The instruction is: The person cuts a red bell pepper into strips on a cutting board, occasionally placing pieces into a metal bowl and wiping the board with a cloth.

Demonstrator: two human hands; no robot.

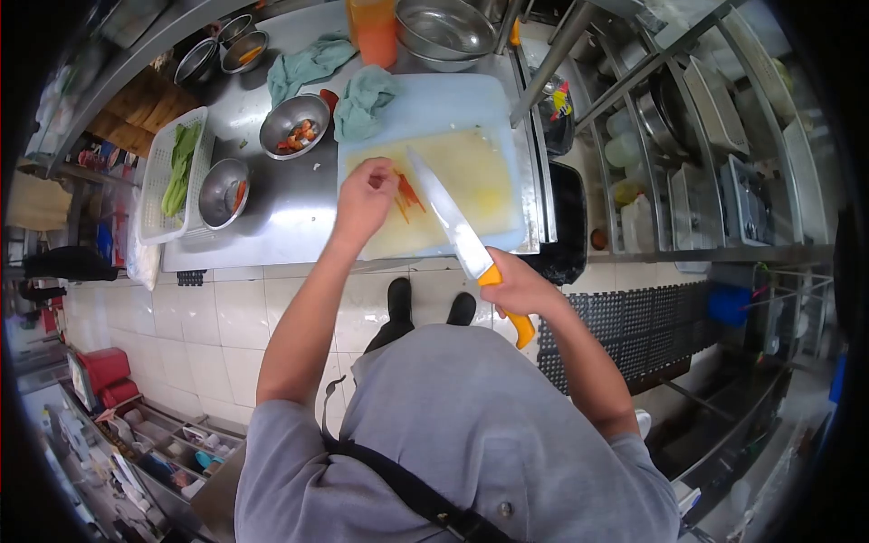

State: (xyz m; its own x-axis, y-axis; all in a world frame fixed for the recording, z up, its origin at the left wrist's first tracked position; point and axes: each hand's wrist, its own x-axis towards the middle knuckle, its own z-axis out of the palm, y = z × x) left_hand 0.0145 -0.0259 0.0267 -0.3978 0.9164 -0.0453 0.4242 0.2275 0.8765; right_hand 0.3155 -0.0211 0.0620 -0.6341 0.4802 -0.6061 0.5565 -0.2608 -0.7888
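Observation:
My right hand (518, 288) is wrapped round the yellow handle of a long kitchen knife (450, 215). The blade points away from me, over the yellowish cutting board (453, 167). Beside the blade, thin red and orange vegetable strips (406, 196) lie on the board. My left hand (369, 192) is at the board's left part, fingers curled together right next to the strips. What sits between those fingertips, if anything, is hidden. A larger pale blue board (453, 95) lies under the yellowish one, with a crumpled green cloth (364, 100) on its far left corner.
Left of the boards stand a metal bowl with red pieces (294, 127), another metal bowl (224, 194) and a white basket (154, 204) holding green stalks. Farther back are a second cloth (308, 65), an orange container (374, 36) and large bowls (444, 32). Shelving (670, 163) rises at right.

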